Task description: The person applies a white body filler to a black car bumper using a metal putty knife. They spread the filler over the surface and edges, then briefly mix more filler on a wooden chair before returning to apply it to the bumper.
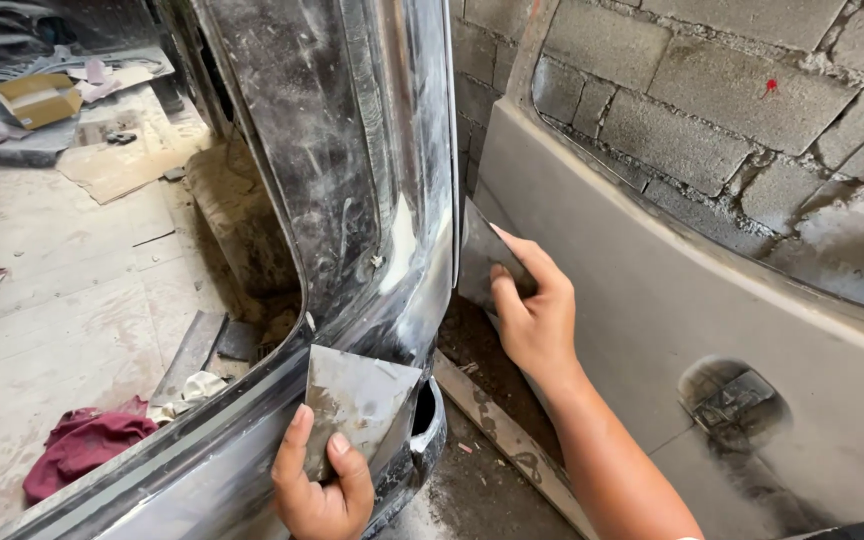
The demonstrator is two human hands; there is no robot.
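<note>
A dark, sanded car bumper point(352, 200) is standing on end, its long axis running up and away from both hands. Right of the right hand, a grey primed body panel point(672, 300) is leaning against the block wall point(712, 110). The left hand point(322, 490) is closing thumb and fingers on 1 metal spreader point(357, 400), its blade pointing upward against the bumper. The right hand point(537, 320) is pinching a 2nd spreader point(487, 262), edge pointing up-left at the bumper's side.
</note>
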